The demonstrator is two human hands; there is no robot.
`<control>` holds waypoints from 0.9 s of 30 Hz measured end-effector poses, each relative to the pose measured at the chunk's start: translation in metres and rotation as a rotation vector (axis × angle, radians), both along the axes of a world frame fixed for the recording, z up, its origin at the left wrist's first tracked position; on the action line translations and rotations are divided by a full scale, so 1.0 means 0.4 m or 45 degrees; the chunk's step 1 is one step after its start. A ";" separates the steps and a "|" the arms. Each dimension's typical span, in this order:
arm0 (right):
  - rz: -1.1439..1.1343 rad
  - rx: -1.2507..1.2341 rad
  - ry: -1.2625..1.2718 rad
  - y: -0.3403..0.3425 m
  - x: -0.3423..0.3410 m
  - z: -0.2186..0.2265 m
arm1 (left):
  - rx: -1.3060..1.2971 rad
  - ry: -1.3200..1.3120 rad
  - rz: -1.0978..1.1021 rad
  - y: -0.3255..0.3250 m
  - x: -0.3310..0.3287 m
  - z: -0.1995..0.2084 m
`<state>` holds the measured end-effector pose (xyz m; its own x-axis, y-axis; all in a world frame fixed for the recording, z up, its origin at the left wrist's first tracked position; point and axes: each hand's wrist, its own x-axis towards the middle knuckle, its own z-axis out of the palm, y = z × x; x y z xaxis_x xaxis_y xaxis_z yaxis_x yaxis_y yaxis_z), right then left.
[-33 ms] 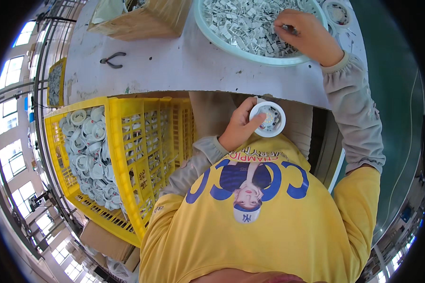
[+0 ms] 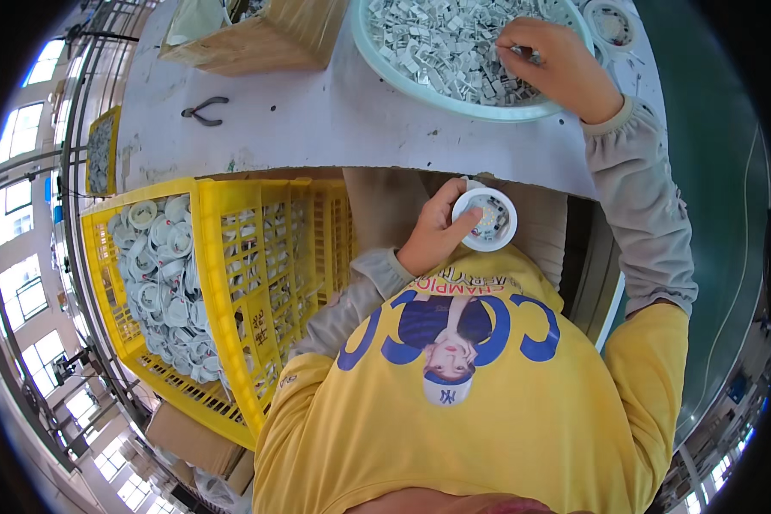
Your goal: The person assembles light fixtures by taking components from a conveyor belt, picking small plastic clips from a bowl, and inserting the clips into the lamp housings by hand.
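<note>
Closest to the chest: left hand (image 2: 433, 236) holds a small round white lamp housing (image 2: 485, 219) below the table (image 2: 317, 128) edge, fingers clamped on its rim, thumb across the face. It looks light, rigid plastic; the rim seems the safest hold, keeping off the inner board. At the left, a yellow crate (image 2: 231, 283) stacked with similar housings. Farther out, right hand (image 2: 552, 64) is in a pale green basin (image 2: 420, 81) of small white clips, fingers pinched together on one. Pliers (image 2: 204, 110) and a cardboard box (image 2: 257, 34) lie beyond.
</note>
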<state>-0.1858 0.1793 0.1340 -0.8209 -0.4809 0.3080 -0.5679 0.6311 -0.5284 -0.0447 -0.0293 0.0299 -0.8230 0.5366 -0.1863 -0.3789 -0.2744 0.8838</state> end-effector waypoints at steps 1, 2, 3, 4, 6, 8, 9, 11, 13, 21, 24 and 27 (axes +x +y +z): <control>-0.004 0.001 0.008 0.003 0.003 0.003 | -0.046 0.036 -0.006 0.001 -0.002 -0.005; -0.043 -0.048 -0.010 0.007 0.009 0.005 | -0.092 0.074 -0.012 0.003 -0.002 -0.010; -0.080 -0.098 -0.027 0.011 0.017 0.006 | -0.156 0.131 -0.024 0.004 0.000 -0.016; -0.081 -0.097 -0.011 0.015 0.027 0.002 | -0.154 0.148 -0.025 0.004 0.001 -0.020; -0.111 -0.621 -0.191 0.015 0.058 -0.010 | -0.305 0.371 -0.074 -0.001 -0.001 -0.032; -0.107 -0.848 -0.315 0.003 0.096 -0.003 | -0.339 0.384 -0.126 -0.003 0.002 -0.025; -0.091 -1.013 -0.372 -0.001 0.112 -0.007 | -0.313 0.334 -0.139 -0.001 0.004 -0.019; -0.056 -1.256 -0.446 -0.016 0.147 -0.005 | -0.286 0.287 -0.163 0.000 0.009 -0.017; -0.026 -1.333 -0.450 -0.017 0.174 -0.008 | -0.287 0.317 -0.199 -0.003 0.003 -0.020; -0.004 -1.679 -0.530 -0.021 0.240 -0.033 | -0.124 0.125 -0.190 0.006 0.007 -0.012; 0.019 -1.651 -0.547 -0.013 0.249 -0.042 | -0.158 0.143 -0.199 0.009 0.002 0.000; -0.006 -1.611 -0.602 -0.010 0.263 -0.067 | -0.020 -0.016 -0.182 0.008 -0.001 0.002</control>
<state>-0.0805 0.1753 0.1072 -0.9716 -0.0771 0.2238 -0.1703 -0.4290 -0.8871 -0.0451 -0.0261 0.0306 -0.7361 0.6451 -0.2051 -0.4240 -0.2033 0.8825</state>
